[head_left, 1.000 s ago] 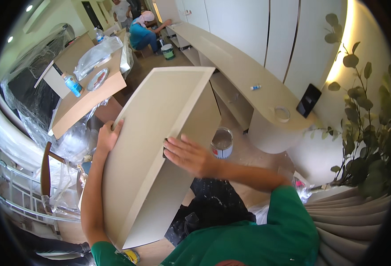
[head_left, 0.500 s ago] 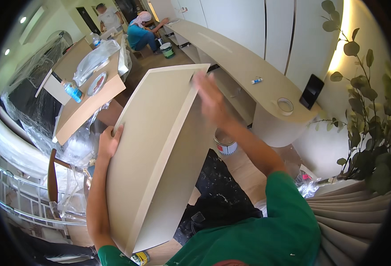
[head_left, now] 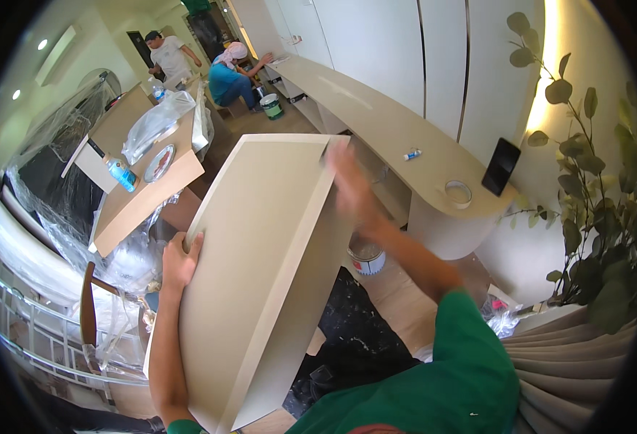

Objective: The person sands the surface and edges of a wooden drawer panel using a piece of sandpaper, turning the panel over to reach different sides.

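A large cream-coloured board [head_left: 261,260] stands tilted in front of me, its far end raised. My left hand [head_left: 180,262] grips its left edge about halfway up, fingers wrapped over the rim. My right hand [head_left: 347,181], blurred by motion, lies near the board's top right corner with the fingers stretched out against the edge. Both forearms reach up from the lower edge, and I wear a green shirt.
A curved beige counter [head_left: 376,123] runs along white cupboards on the right, bearing a dark phone [head_left: 501,166], a tape roll [head_left: 458,193] and a small tube. A paint can [head_left: 366,257] stands below. Left, a plastic-draped table [head_left: 138,188] holds a bottle. Two people work far back.
My right hand slid from the board's middle up to its top right corner. The board tipped more upright and shifted right. My left hand kept its hold on the left edge.
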